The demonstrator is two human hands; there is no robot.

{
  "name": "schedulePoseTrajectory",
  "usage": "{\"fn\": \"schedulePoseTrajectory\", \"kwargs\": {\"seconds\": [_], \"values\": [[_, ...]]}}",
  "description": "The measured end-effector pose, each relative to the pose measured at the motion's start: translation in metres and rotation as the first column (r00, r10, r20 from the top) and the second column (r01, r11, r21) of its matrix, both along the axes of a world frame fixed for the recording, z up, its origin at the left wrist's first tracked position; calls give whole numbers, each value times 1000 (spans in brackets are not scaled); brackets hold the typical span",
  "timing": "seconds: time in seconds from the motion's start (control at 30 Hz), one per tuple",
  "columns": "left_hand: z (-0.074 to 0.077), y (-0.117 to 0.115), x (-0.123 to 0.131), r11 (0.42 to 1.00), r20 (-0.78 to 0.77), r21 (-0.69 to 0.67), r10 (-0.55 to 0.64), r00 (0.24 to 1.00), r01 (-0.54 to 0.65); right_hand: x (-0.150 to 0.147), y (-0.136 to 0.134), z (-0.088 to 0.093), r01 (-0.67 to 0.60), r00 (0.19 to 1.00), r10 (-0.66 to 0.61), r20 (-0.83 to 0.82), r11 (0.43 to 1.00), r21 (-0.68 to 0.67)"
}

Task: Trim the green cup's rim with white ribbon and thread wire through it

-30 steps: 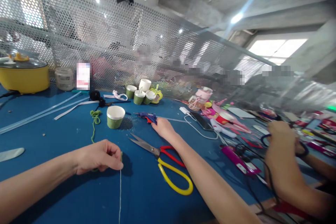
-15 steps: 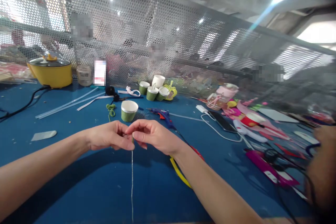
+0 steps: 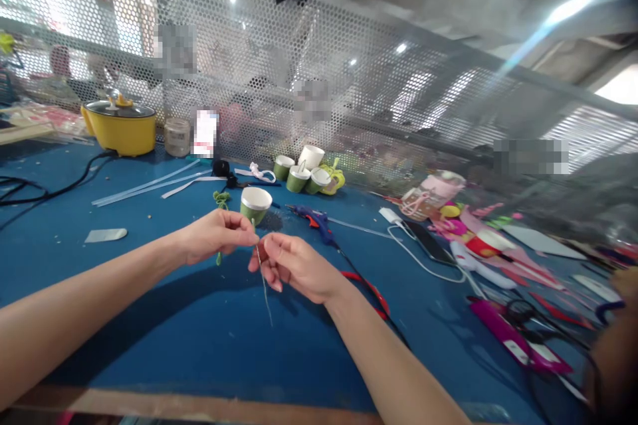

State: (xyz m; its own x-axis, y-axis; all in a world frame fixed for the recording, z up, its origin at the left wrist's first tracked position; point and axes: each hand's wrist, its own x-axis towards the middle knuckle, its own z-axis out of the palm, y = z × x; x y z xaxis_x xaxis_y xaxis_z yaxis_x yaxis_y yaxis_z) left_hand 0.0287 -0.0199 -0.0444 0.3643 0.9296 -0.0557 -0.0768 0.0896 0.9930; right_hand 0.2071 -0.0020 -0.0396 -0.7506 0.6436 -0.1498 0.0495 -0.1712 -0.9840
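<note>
My left hand [image 3: 214, 237] is closed, thumb and forefinger pinching a thin pale string [image 3: 266, 291] with a short green end above the pinch. The string hangs down at a slant past the fingers of my right hand [image 3: 296, 265]. That hand is half curled, thumb apart from the fingers; whether it touches the string is hard to tell. Just behind the hands stands a green cup with a white rim [image 3: 256, 202]. A bunch of green yarn [image 3: 221, 199] lies left of the cup, partly hidden by my left hand.
More green and white cups [image 3: 298, 178] stand by the perforated metal screen [image 3: 369, 99]. A blue glue gun [image 3: 319, 222] lies right of centre. Left are a yellow electric pot [image 3: 122, 133] and clear strips [image 3: 144, 182]. Right are a phone [image 3: 431, 244], a purple box [image 3: 518, 339] and another person's arm [image 3: 611, 339].
My right hand has moved a little right, its thumb and fingers parting from the left hand. The string now slants and shows a shorter hanging length. The view has shifted slightly.
</note>
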Motion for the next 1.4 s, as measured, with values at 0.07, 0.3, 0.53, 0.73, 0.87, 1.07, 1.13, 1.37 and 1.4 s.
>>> {"fn": "schedulePoseTrajectory", "kwargs": {"seconds": [0.07, 0.3, 0.53, 0.73, 0.87, 1.07, 1.13, 1.37, 1.4], "values": [[1, 2, 2, 1000, 24, -11, 4, 1000, -4, 0, 0, -3, -17, 999, 15, -37, 999, -50], [-5, 5, 11, 999, 72, -24, 30, 997, -29, 2, 2, -10, 41, 994, -54, -94, 989, -140], [-9, -4, 6, 990, 35, 33, 137, 990, -138, -7, -3, -13, 102, 989, -110, -94, 991, -85], [-8, -4, 4, 986, -6, 69, 151, 988, -150, -9, -3, -15, 157, 979, -165, -123, 985, -72], [-10, -5, 4, 980, -16, 49, 195, 981, -194, -9, -3, -16, 204, 971, -208, -121, 978, -45], [-11, -7, 9, 963, -42, 108, 253, 966, -248, -11, -3, -19, 244, 966, -241, -96, 970, 19], [-13, -7, 11, 954, -22, 142, 272, 962, -266, -12, -4, -21, 274, 959, -268, -87, 960, 57], [-15, -10, 14, 950, -10, 139, 282, 959, -278, -9, -6, -20, 231, 972, -236, -9, 943, 238], [-13, -11, 14, 960, 1, 118, 256, 967, -255, -8, -6, -18, 198, 980, -201, -11, 954, 226]]}}
